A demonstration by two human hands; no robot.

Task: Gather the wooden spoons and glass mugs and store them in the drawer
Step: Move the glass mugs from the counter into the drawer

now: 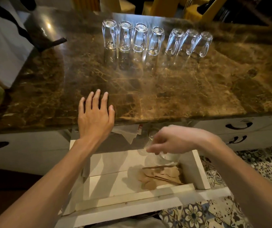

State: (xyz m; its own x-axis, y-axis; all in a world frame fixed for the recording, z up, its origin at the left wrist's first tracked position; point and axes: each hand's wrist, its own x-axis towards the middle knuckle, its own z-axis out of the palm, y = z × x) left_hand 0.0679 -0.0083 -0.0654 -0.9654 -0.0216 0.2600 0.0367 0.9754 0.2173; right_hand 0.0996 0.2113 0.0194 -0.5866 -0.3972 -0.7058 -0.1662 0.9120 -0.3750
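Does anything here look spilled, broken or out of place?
Nothing looks spilled or broken. Seven glass mugs stand upside down in a row on the marble counter; the three on the right crowd together. Wooden spoons lie in a loose heap in the open drawer.

The left arm is bare and reaches far forward, almost straight. The left hand (95, 116) lies flat with the palm down. Its fingers (96, 97) are spread a little and point away from the person, and the thumb sticks out to the right. The right arm is bare too and bends in from the right side. The right hand (168, 142) is lower and looks blurry. Its wrist is bent, and its fingers (155, 149) curl and point down and left.
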